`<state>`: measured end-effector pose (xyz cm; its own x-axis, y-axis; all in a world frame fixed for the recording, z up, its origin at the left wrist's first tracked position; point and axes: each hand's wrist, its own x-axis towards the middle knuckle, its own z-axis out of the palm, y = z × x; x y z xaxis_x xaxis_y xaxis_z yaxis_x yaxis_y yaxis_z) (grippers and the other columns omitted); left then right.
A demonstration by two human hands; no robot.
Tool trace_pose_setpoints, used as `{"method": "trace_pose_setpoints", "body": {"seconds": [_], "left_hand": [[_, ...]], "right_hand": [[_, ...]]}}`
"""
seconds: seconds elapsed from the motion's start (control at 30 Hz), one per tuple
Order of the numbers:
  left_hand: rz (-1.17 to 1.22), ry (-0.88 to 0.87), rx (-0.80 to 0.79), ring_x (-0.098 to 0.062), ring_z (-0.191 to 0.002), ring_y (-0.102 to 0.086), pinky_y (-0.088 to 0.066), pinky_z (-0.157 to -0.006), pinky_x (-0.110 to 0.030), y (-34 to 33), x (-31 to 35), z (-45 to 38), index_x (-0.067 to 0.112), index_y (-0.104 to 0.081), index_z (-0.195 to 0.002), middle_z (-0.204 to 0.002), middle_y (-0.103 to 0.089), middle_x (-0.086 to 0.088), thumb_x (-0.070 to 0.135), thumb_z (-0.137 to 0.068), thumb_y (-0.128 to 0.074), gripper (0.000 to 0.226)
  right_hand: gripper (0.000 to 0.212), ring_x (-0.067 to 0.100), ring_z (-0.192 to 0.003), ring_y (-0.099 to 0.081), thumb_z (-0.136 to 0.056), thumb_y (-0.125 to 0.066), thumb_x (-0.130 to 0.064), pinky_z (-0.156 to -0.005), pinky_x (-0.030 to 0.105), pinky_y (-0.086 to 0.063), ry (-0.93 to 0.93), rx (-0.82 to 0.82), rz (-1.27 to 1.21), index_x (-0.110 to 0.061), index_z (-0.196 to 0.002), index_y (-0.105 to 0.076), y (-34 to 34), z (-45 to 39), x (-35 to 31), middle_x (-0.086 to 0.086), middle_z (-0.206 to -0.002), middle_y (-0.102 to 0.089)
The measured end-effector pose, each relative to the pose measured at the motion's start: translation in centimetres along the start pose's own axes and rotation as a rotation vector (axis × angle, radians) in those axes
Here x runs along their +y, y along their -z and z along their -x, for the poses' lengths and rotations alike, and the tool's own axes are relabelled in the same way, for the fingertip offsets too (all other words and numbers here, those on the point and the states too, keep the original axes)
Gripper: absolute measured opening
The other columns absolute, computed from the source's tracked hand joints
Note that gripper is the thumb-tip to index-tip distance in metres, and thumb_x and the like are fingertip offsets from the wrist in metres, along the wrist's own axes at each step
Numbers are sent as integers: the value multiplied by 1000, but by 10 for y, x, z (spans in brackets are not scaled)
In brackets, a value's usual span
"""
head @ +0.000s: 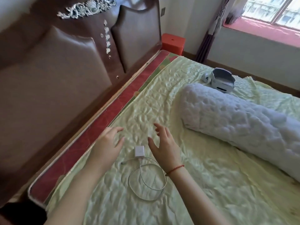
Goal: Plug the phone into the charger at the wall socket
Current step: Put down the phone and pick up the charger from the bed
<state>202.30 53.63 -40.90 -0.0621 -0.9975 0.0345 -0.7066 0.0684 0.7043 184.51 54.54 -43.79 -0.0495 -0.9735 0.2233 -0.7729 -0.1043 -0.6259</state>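
Observation:
A small white charger block (pixel 139 151) lies on the pale green bedsheet (pixel 203 184). Its white cable (pixel 146 181) runs from the block and coils in a loop toward me, with the free plug end lying at the left. My left hand (pixel 108 143) hovers just left of the block, fingers spread, holding nothing. Just right of the block is my right hand (pixel 163 143), fingers apart and empty, a red string on its wrist. No phone shows in this view. A dark wall plate (pixel 163 11) sits on the wall beyond the headboard; I cannot tell if it is a socket.
The brown padded headboard (pixel 53 82) rises at the left behind the red mattress edge (pixel 103 120). A rolled white quilt (pixel 240 122) lies at the right, with a white headset (pixel 222 81) beyond it. An orange stool (pixel 173 43) stands by the bed's far corner, near the window.

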Motion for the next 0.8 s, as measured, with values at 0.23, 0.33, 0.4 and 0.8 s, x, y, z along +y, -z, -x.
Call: {"method": "trace_pose_setpoints", "body": {"seconds": [0.23, 0.33, 0.4, 0.8], "left_hand": [[38, 85, -136, -19, -117, -50, -40, -92, -30, -90, -39, -18, 18, -52, -124, -128, -53, -3, 23, -90, -51, 35], [31, 129, -208, -19, -117, -50, -41, -91, -30, -130, -67, -18, 15, -50, -126, -129, -53, -4, 24, -90, -51, 37], [18, 176, -249, -21, -116, -51, -43, -92, -35, -153, -85, -17, 14, -50, -126, -129, -52, -5, 23, -89, -52, 38], [-221, 471, -390, -32, -113, -55, -44, -86, -38, -228, -128, -20, 3, -46, -114, -120, -59, -15, 46, -76, -66, 61]], "right_hand": [[46, 18, -110, -55, -89, -53, -27, -66, 27, -43, -38, -89, 49, -19, -132, -40, -55, -3, 57, 1, -122, -55], [46, 20, -109, -55, -90, -51, -28, -67, 26, -42, -48, -118, 85, -17, -133, -38, -82, 0, 79, 3, -124, -53], [46, 19, -113, -53, -91, -49, -29, -72, 30, -45, -75, -139, 105, -17, -134, -37, -97, 2, 92, 2, -126, -52], [50, 21, -115, -50, -90, -51, -29, -72, 35, -46, -209, -197, 131, -18, -136, -34, -154, 7, 130, 3, -127, -50]]}}
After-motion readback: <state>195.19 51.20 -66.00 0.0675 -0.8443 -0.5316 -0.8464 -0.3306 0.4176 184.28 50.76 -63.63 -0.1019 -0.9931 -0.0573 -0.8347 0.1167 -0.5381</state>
